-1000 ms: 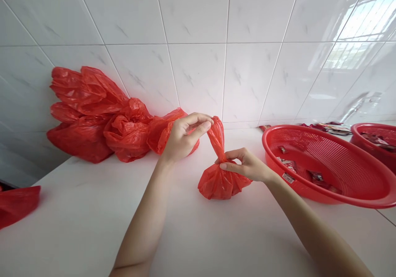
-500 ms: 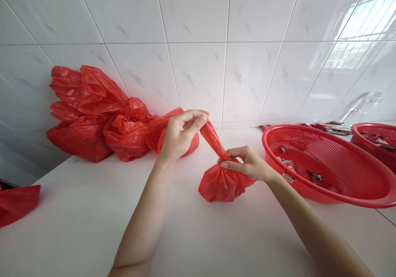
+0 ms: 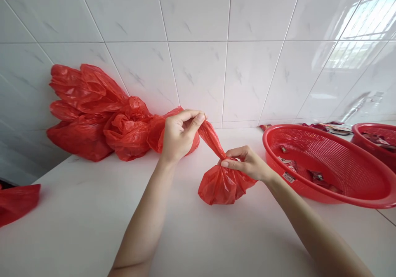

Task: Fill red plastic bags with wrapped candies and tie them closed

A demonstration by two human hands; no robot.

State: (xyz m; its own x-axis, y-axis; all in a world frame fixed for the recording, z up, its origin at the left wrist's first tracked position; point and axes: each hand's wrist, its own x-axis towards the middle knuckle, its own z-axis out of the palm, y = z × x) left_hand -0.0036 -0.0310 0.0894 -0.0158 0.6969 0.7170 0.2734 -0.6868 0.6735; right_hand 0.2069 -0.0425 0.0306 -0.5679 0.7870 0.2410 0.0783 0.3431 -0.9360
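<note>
A red plastic bag (image 3: 221, 186) stands on the white table, its lower part rounded and its neck gathered into a narrow twist. My left hand (image 3: 182, 134) pinches the upper end of that twist between thumb and fingers and pulls it up to the left. Lower down, my right hand (image 3: 244, 163) is closed round the neck, just above the full part of the bag. What the bag contains does not show through the plastic.
Several red bags (image 3: 126, 134) are heaped against the tiled wall at left. A red perforated basket (image 3: 328, 165) with small packets is at right, a second red basket (image 3: 374, 128) beyond it. Another red piece of plastic (image 3: 18, 203) lies at the left edge.
My left hand has shifted very slightly left with the bag's twisted end. My right hand keeps its grip on the neck; little else differs.
</note>
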